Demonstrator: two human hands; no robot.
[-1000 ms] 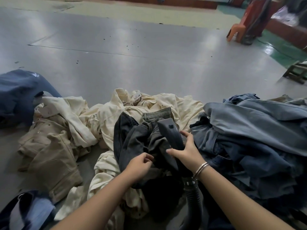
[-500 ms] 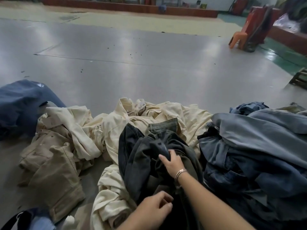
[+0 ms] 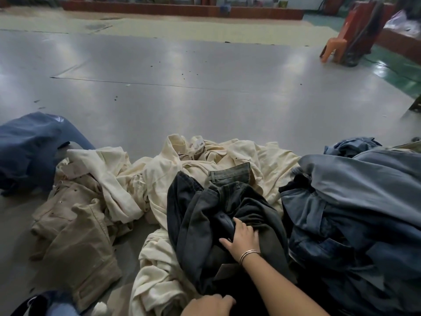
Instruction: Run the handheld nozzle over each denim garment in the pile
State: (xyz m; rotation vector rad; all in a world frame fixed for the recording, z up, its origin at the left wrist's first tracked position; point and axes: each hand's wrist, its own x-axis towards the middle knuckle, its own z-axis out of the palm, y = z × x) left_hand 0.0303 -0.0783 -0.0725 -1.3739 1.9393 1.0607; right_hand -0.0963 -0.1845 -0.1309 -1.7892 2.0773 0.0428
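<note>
Lying crumpled, the dark grey jeans (image 3: 205, 220) bunch under the right hand (image 3: 242, 238).

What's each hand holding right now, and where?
Right hand presses into the dark jeans mid-fold; whether it grips is unclear. Left hand sits at the jeans' near edge, hold unclear.

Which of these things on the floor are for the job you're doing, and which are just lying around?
For the job:
- dark grey jeans, right hand pressing on them
- left hand at the bottom edge
- blue denim heap
- blue denim garment, far left

Just lying about:
- cream and tan garments
- orange plastic chair

The nozzle is not in view.
</note>
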